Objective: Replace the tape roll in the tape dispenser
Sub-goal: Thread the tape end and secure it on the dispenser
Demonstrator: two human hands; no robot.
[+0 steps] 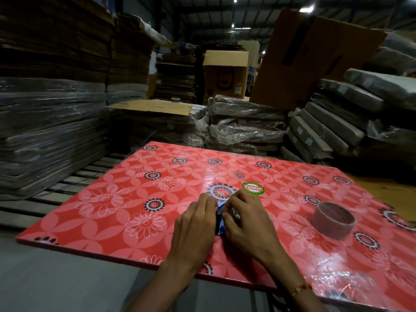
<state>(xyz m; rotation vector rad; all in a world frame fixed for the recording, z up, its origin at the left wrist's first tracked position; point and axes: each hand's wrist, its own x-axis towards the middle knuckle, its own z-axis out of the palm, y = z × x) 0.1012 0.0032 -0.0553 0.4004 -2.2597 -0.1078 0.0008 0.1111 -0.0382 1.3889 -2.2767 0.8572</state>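
Stacked cardboard is filling the background; on the red floral counter (117,206), both hands' fingers are clamping the blue dispenser (219,219) at lower centre: left hand (194,224), right hand (246,218). Right of them an empty brown tape core (333,220) is sitting.

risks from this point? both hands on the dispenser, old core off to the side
1. Both hands cover the blue dispenser, so any cutting blade is hidden; a finger may catch it.
2. The empty cardboard core lies loose near the table's right side; a forearm sweep might knock it off.
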